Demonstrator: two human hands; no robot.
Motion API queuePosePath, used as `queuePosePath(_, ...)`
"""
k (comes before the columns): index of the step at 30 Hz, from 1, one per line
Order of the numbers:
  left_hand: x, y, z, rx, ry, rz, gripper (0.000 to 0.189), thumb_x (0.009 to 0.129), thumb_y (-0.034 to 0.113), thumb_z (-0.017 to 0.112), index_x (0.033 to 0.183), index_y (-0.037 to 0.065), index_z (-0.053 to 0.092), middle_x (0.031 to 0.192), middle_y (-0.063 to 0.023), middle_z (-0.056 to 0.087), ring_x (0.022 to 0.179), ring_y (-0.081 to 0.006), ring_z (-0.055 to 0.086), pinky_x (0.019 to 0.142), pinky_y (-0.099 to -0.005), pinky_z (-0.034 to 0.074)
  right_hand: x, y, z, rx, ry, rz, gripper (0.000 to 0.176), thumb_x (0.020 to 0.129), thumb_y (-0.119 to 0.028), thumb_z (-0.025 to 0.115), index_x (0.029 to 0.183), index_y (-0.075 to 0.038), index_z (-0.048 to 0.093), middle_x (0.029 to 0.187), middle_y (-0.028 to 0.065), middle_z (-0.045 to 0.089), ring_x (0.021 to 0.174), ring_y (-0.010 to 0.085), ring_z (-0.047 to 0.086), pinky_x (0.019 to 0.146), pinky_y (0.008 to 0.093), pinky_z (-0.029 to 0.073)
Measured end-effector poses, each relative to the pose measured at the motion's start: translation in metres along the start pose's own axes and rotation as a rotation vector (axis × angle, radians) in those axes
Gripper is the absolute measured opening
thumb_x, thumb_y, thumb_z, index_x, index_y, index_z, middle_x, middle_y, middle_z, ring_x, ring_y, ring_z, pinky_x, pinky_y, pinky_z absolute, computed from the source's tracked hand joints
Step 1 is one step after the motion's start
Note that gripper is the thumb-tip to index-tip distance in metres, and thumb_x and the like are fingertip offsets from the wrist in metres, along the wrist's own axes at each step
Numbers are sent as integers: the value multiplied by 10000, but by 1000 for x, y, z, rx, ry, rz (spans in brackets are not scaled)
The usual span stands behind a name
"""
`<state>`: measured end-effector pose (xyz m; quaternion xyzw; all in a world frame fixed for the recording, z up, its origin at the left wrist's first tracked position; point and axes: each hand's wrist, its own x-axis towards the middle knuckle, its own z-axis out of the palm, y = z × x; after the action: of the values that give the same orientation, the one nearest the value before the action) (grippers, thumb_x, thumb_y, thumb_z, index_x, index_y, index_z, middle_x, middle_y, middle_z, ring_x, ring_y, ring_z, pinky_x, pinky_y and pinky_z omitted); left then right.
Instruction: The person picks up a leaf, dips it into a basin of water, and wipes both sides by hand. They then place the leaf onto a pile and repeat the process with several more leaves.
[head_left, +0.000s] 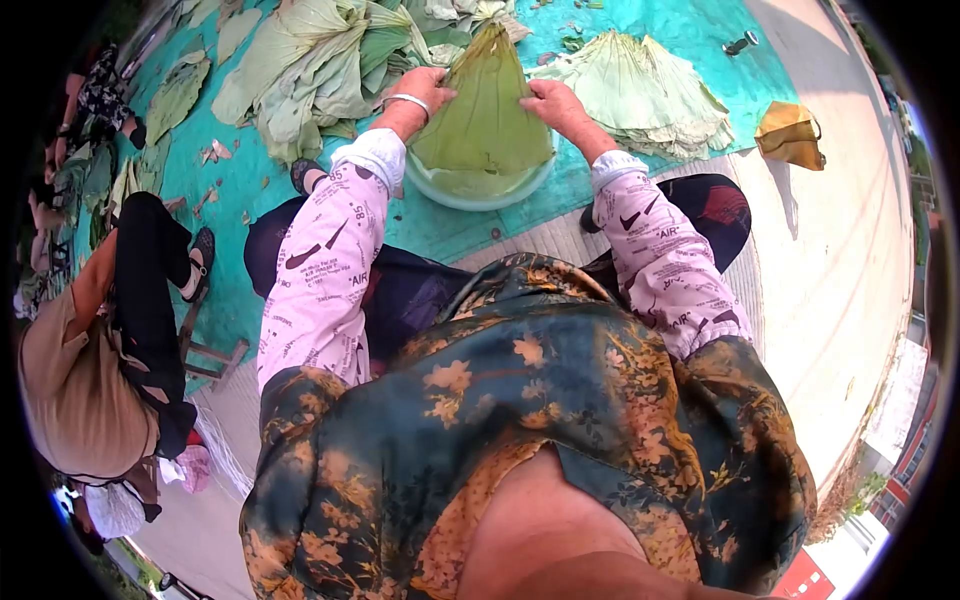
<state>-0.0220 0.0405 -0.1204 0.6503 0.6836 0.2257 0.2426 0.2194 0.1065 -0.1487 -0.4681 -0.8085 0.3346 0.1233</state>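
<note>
Head view. The left hand (420,92) and right hand (557,107), at ten and two o'clock of the pale round basin (478,201), each grip one side edge of a green lotus leaf (482,115), fingers closed on it. The leaf tapers toward twelve o'clock, its broad end over the basin. From the basin, a heap of lotus leaves (305,70) lies at ten o'clock, a fanned leaf stack (640,100) at two, both on the turquoise sheet (425,228); a seated person (90,385) is at eight.
</note>
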Motion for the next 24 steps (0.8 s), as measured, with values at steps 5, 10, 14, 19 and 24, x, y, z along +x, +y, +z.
queuePosePath(5,2,8,-11,-66,-89,-125,374,654,179,699,1005,106,593,842,-129,627,799,-290,594,723,-367,448,-6,-13,-5,-58,172,10,221,717,-250,589,879,-101,579,800,127,596,775,312,571,673,396,441)
queuePosePath(10,9,-37,16,-225,-66,-12,280,614,37,687,874,23,586,713,-56,601,622,-160,537,603,-306,431,-6,-19,-7,62,167,61,245,730,-228,589,938,-98,577,851,137,598,815,319,565,699,386,443)
queuePosePath(14,13,-44,13,-71,3,-117,273,613,11,674,874,10,591,674,-43,592,602,-134,526,575,-288,435,2,-16,-10,118,229,-77,239,730,-205,590,936,-86,574,848,149,597,810,327,566,701,390,446)
queuePosePath(19,16,-39,-4,-287,142,-89,216,612,82,706,761,-3,576,652,-55,586,568,-134,517,552,-286,429,19,-37,-44,27,171,-140,228,732,-195,578,923,-72,571,827,166,592,800,335,568,692,401,447)
queuePosePath(24,14,6,-28,-490,262,-113,168,629,50,714,715,18,573,632,9,539,549,-62,435,497,-224,370,34,-62,-91,-106,182,-202,227,750,-208,566,937,-80,577,843,146,601,817,311,574,696,387,450)
